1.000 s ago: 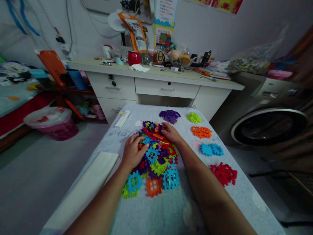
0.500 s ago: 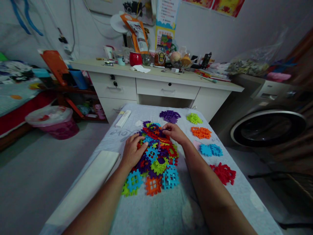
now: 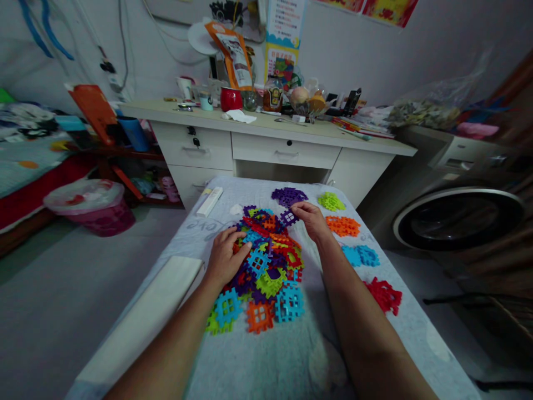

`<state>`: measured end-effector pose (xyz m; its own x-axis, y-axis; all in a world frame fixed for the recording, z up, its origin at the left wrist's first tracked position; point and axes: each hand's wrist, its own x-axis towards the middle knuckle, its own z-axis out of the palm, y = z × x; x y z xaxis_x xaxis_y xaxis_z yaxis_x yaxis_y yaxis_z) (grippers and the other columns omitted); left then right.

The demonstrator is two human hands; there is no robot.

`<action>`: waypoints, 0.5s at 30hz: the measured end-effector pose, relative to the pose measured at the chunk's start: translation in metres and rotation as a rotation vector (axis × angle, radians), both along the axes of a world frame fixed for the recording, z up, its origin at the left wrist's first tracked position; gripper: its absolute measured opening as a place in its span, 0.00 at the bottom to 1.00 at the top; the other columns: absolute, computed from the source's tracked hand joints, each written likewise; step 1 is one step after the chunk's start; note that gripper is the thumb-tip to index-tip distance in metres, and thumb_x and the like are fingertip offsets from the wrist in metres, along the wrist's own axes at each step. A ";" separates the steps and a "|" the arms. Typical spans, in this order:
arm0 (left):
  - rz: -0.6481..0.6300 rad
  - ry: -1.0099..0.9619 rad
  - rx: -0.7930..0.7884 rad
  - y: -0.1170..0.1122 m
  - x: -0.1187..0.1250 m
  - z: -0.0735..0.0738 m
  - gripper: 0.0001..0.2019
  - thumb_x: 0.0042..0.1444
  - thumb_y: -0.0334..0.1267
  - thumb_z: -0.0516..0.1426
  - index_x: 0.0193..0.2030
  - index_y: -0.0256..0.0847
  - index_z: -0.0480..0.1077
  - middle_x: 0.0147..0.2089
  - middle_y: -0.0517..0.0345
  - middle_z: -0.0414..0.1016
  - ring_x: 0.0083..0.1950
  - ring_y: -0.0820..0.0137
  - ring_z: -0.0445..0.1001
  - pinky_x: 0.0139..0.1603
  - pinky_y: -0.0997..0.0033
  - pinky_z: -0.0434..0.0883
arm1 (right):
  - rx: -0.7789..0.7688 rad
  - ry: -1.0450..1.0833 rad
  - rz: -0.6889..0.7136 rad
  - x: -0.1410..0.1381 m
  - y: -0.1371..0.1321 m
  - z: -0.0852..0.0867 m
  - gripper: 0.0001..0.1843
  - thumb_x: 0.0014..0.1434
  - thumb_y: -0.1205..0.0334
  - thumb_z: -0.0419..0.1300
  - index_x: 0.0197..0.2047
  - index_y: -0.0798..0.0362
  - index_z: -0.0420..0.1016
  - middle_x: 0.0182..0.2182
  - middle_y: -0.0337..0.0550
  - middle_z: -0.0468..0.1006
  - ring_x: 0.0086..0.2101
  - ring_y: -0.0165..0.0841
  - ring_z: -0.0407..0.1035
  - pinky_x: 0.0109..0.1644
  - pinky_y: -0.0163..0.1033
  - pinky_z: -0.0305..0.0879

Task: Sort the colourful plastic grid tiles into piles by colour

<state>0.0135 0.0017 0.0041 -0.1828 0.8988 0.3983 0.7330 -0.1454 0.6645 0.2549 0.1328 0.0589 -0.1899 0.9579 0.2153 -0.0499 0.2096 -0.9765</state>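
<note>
A white desk (image 3: 266,144) full of stuff stands by the pale wall (image 3: 353,50). A washing machine (image 3: 458,216) sits to its right, and a pink bin (image 3: 89,205) is on the grey floor (image 3: 54,300).

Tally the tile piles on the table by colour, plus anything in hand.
purple pile: 1
green pile: 1
orange pile: 1
blue pile: 1
red pile: 1
mixed heap: 1, left hand resting on it
purple tile in right hand: 1
Total: 6 piles, 1 held tile

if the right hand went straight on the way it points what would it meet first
Likely the purple pile just beyond the right hand, which pinches a purple piece; depth is unclear.
</note>
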 end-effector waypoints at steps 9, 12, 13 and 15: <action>-0.007 0.008 -0.005 0.001 0.000 0.000 0.15 0.57 0.49 0.56 0.46 0.44 0.74 0.58 0.50 0.69 0.61 0.56 0.66 0.65 0.48 0.61 | -0.003 0.019 -0.298 0.016 0.018 -0.023 0.16 0.45 0.50 0.64 0.32 0.53 0.76 0.23 0.35 0.71 0.24 0.27 0.59 0.28 0.33 0.55; -0.004 0.009 -0.006 0.001 0.000 0.001 0.15 0.57 0.48 0.56 0.46 0.45 0.75 0.58 0.50 0.69 0.61 0.57 0.66 0.65 0.49 0.61 | 0.020 -0.004 -0.368 0.016 0.023 -0.030 0.17 0.45 0.48 0.62 0.32 0.54 0.75 0.21 0.35 0.70 0.23 0.28 0.60 0.28 0.34 0.56; -0.004 0.010 -0.006 0.001 0.000 0.001 0.15 0.57 0.48 0.56 0.46 0.45 0.75 0.58 0.50 0.69 0.61 0.57 0.66 0.65 0.49 0.61 | 0.024 -0.014 -0.395 0.016 0.025 -0.032 0.18 0.46 0.48 0.61 0.32 0.54 0.75 0.22 0.35 0.71 0.23 0.28 0.61 0.28 0.34 0.57; -0.002 0.011 -0.005 0.000 0.000 0.002 0.15 0.57 0.49 0.56 0.46 0.45 0.74 0.58 0.50 0.69 0.61 0.56 0.66 0.65 0.49 0.61 | 0.025 -0.044 -0.446 0.015 0.031 -0.036 0.19 0.46 0.47 0.59 0.34 0.54 0.74 0.23 0.38 0.73 0.25 0.30 0.65 0.29 0.35 0.59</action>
<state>0.0138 0.0021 0.0062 -0.1763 0.9012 0.3958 0.7401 -0.1437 0.6569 0.2703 0.1642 0.0227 0.2315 0.9426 0.2405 0.0918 0.2250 -0.9700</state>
